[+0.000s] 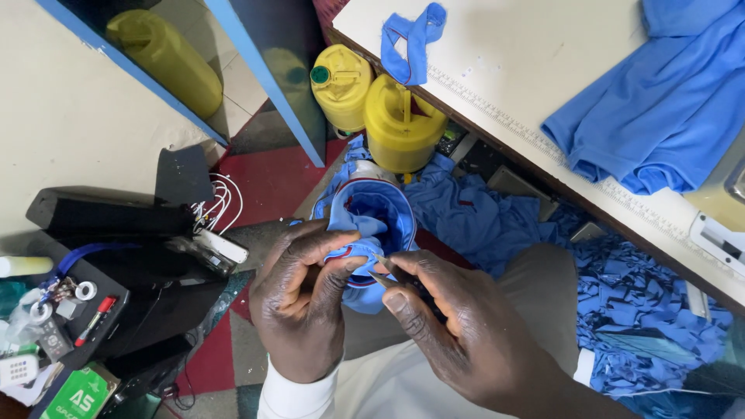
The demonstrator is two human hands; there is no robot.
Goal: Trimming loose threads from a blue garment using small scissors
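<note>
My left hand (299,299) pinches the rim of a small blue fabric piece (372,221) trimmed with a dark red band, holding it over my lap. My right hand (454,322) is closed around a small thin metal tool (378,268), its tip touching the fabric edge right beside my left thumb. The tool's kind is too small to tell. The fabric forms a rounded loop that opens upward between both hands.
Two yellow jerrycans (388,109) stand on the floor under a white worktable (512,70). Blue cloth (667,101) lies on the table, and blue scraps (636,310) pile on the floor at right. A black stand with small items (70,310) sits at left.
</note>
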